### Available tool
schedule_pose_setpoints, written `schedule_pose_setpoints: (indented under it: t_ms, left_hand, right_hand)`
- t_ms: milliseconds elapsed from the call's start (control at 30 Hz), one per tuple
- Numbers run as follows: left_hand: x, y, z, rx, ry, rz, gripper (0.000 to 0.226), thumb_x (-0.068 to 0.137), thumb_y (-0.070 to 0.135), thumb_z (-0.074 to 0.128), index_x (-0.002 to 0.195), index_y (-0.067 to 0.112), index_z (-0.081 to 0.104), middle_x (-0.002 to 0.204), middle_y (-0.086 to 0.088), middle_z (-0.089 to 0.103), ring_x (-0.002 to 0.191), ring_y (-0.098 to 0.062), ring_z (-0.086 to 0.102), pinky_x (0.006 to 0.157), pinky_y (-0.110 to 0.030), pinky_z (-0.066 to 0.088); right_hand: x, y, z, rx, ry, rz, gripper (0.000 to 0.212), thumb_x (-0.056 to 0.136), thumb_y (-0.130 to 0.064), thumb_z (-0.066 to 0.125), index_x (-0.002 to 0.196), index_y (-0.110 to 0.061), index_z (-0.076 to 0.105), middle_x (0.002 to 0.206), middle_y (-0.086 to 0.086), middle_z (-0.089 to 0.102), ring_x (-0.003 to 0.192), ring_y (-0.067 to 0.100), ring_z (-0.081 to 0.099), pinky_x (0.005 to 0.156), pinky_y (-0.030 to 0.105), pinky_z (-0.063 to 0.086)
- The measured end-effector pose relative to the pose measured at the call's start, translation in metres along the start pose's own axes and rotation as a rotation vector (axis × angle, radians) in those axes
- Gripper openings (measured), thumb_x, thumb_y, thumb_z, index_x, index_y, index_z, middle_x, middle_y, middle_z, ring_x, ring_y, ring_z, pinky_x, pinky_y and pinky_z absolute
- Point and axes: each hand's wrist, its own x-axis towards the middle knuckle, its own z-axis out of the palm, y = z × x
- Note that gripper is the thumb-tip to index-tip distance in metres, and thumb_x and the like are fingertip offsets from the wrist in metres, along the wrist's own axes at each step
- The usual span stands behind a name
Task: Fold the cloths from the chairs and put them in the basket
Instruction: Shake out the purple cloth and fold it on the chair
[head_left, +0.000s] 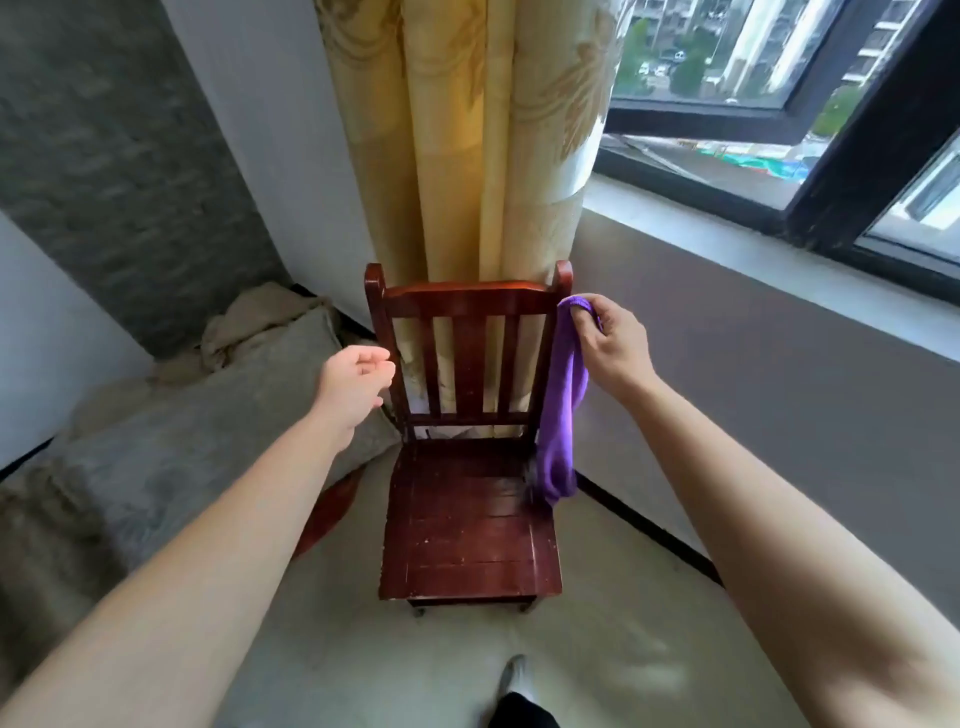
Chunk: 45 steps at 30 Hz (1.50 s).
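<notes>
A purple cloth (563, 410) is pinched at its top edge by the right hand (613, 345), hanging beside the right post of a wooden chair (470, 525). The left hand (356, 382) is held loosely curled, empty, beside the chair's back.

One chair (470, 467) stands in view, its back made of five slats; one purple cloth (563, 405) hangs beside it; two hands show, the left hand (356, 387) and the right hand (610, 345), each on one bare forearm; one yellow curtain (462, 140) falls in several folds; one window (779, 78) fills the upper right; one grey cushion (171, 457) lies at the left; one foot (514, 675) shows at the bottom edge.
</notes>
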Motion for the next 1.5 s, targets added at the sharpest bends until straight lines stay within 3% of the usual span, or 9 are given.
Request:
schedule_pose_setpoints:
  t_ms: [133,400,633,733,900,1067,1200,1333,1500]
  left_hand:
    - [-0.049,-0.004,0.004,0.079,-0.191,0.094,0.029,0.09,0.014,0.064,0.119,0.016,0.061,0.107,-0.006,0.064,0.096,-0.017,0.061,0.079,-0.034,0.052]
    - [-0.112,-0.033,0.0,0.154,-0.342,0.145,0.06,0.088,0.017,0.068,0.142,0.02,0.04,0.134,-0.01,0.049,0.12,-0.023,0.052,0.095,-0.038,0.048]
    - [-0.148,-0.053,0.004,0.352,-0.606,0.137,0.118,0.066,0.052,0.084,0.153,0.042,0.004,0.157,-0.003,0.008,0.145,-0.024,0.018,0.118,-0.043,0.022]
    - [-0.159,-0.064,0.015,0.373,-0.718,0.25,0.088,0.054,0.07,0.082,0.131,0.054,0.045,0.144,0.005,0.044,0.137,-0.024,0.038,0.111,-0.051,0.036]
    - [-0.162,-0.069,0.008,0.185,-0.522,0.286,0.016,0.08,0.041,0.074,0.09,0.028,0.075,0.093,-0.001,0.076,0.083,-0.01,0.065,0.087,-0.045,0.054]
    - [-0.146,-0.029,-0.027,0.178,-0.31,0.48,0.021,0.079,0.014,0.079,0.073,0.031,0.068,0.066,0.013,0.066,0.058,0.008,0.051,0.061,-0.023,0.044]
    - [-0.13,0.017,-0.056,0.074,-0.129,0.562,0.017,0.079,0.016,0.079,0.075,0.029,0.07,0.07,0.005,0.067,0.063,-0.002,0.057,0.066,-0.03,0.049]
    - [-0.131,0.048,-0.075,0.146,0.007,0.706,0.006,0.084,0.017,0.074,0.089,0.014,0.072,0.072,0.003,0.067,0.059,0.006,0.057,0.06,-0.019,0.048]
    - [-0.13,0.042,-0.087,0.23,0.206,0.778,0.013,0.082,0.032,0.073,0.092,0.025,0.073,0.084,0.003,0.072,0.078,-0.02,0.066,0.069,-0.034,0.052]
  right_hand:
    - [-0.045,-0.047,-0.043,0.232,-0.073,0.042,0.024,0.102,-0.024,0.048,0.091,-0.028,0.069,0.09,-0.007,0.068,0.084,0.008,0.059,0.083,0.027,0.047]
    - [-0.13,-0.098,-0.078,0.434,-0.226,0.053,0.025,0.106,-0.018,0.043,0.114,-0.011,0.065,0.103,0.001,0.069,0.093,0.009,0.063,0.083,0.023,0.053]
    - [-0.172,-0.117,-0.09,0.72,-0.305,0.173,0.027,0.105,-0.021,0.044,0.117,-0.011,0.066,0.105,0.008,0.071,0.095,0.014,0.067,0.088,0.029,0.055]
    - [-0.176,-0.115,-0.088,0.81,-0.331,0.178,0.026,0.105,-0.02,0.045,0.114,-0.01,0.068,0.103,0.008,0.072,0.093,0.014,0.068,0.094,0.031,0.053]
    - [-0.165,-0.099,-0.078,0.444,-0.051,0.148,0.027,0.104,-0.028,0.045,0.103,-0.021,0.071,0.091,-0.002,0.071,0.084,0.01,0.063,0.083,0.032,0.053]
    - [-0.154,-0.086,-0.08,0.134,0.21,0.102,0.027,0.102,-0.029,0.045,0.092,-0.016,0.067,0.078,-0.009,0.06,0.076,0.01,0.052,0.07,0.028,0.043]
    - [-0.146,-0.09,-0.084,0.17,0.319,0.096,0.027,0.1,-0.033,0.048,0.094,-0.017,0.069,0.086,-0.004,0.068,0.082,0.012,0.059,0.083,0.037,0.05]
    - [-0.147,-0.1,-0.084,0.202,0.402,0.049,0.026,0.101,-0.034,0.049,0.086,-0.018,0.063,0.074,-0.01,0.06,0.07,0.005,0.051,0.069,0.023,0.043]
    - [-0.156,-0.1,-0.075,0.205,0.435,0.021,0.025,0.1,-0.037,0.051,0.082,-0.023,0.06,0.07,-0.014,0.056,0.064,-0.002,0.048,0.065,0.018,0.04]
